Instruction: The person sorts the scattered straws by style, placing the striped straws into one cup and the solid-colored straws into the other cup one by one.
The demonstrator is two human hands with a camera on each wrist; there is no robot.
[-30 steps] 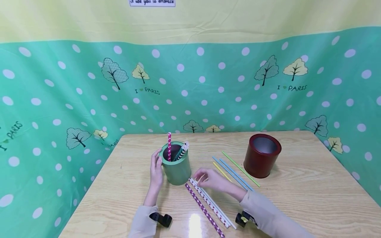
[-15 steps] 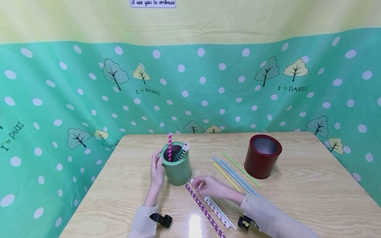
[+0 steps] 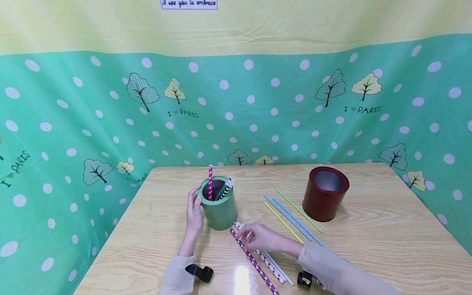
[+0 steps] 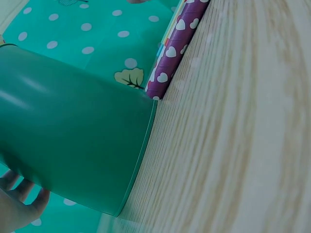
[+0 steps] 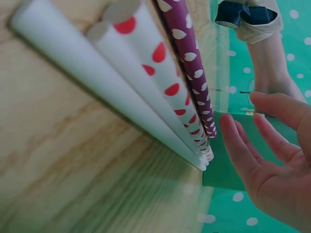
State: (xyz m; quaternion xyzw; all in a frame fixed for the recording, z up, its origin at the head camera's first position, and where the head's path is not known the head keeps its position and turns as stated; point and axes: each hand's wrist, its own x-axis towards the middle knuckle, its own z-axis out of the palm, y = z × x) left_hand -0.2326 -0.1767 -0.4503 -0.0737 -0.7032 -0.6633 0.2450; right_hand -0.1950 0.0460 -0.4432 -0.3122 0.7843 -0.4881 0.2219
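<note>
My left hand point(image 3: 193, 211) rests against the left side of a green can point(image 3: 220, 211), its fingers reaching up to the rim. Standing in the can are a pink straw with white dots point(image 3: 210, 182) and some straws, one striped black and white point(image 3: 225, 190). Over the near straws is my right hand point(image 3: 262, 237), fingers loosely bent, nothing between them. Below its fingertips lies a purple straw with white hearts point(image 3: 254, 262). Beside that lie red-spotted white straws point(image 3: 271, 265) and a plain white straw point(image 5: 97, 82), partly hidden by the hand in the head view.
Blue straws point(image 3: 295, 223), a yellow straw point(image 3: 282, 221) and a green straw point(image 3: 298, 209) lie on the wooden table point(image 3: 376, 246) to the right. A dark red can point(image 3: 321, 200) stands upright behind them. Green dotted cloth point(image 3: 250, 123) hangs past the table's back edge.
My right hand has shifted slightly toward me, off the tops of the white straws and over the purple straw. The left hand and green can have stayed in place.
</note>
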